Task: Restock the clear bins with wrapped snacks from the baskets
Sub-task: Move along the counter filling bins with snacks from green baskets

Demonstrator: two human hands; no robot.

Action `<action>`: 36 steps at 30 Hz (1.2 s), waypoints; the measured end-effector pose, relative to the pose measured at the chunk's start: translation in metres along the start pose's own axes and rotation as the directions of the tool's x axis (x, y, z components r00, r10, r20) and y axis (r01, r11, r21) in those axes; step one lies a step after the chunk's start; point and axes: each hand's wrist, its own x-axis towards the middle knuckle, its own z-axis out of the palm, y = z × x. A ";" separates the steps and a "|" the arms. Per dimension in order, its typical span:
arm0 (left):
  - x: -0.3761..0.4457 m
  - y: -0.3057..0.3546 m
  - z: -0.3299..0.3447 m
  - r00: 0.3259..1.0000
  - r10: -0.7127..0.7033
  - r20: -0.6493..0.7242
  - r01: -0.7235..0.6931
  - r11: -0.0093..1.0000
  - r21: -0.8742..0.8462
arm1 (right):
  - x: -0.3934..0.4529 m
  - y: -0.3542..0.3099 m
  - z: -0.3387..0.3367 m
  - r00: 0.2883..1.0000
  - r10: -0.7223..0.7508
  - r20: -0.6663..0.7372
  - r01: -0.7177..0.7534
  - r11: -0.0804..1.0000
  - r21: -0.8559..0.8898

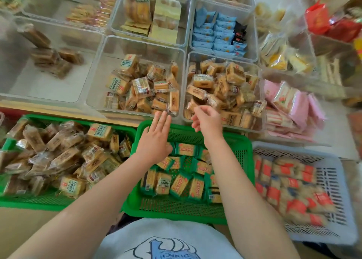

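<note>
The middle green basket [242, 160] sits nearest the person, half full of green-wrapped snacks [182, 182]; the left hand [154, 139] hovers over its far edge, fingers straight and together, holding nothing; the right hand [205, 119] hangs just beyond that edge, fingers loosely curled and empty; past the basket stand two clear bins [94, 94] of tan wrapped cakes [141, 88]; left of it, another green basket [39, 200] holds similar cakes.

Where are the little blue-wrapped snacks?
The blue-wrapped snacks sit in a clear bin in the back row, right of centre, directly behind the bin nearest the right hand.
</note>
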 end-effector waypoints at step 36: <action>-0.040 -0.024 -0.016 0.957 -0.131 -0.260 0.017 0.917 -0.399 | -0.038 0.028 0.031 0.984 -0.124 0.131 0.153 0.959 -0.240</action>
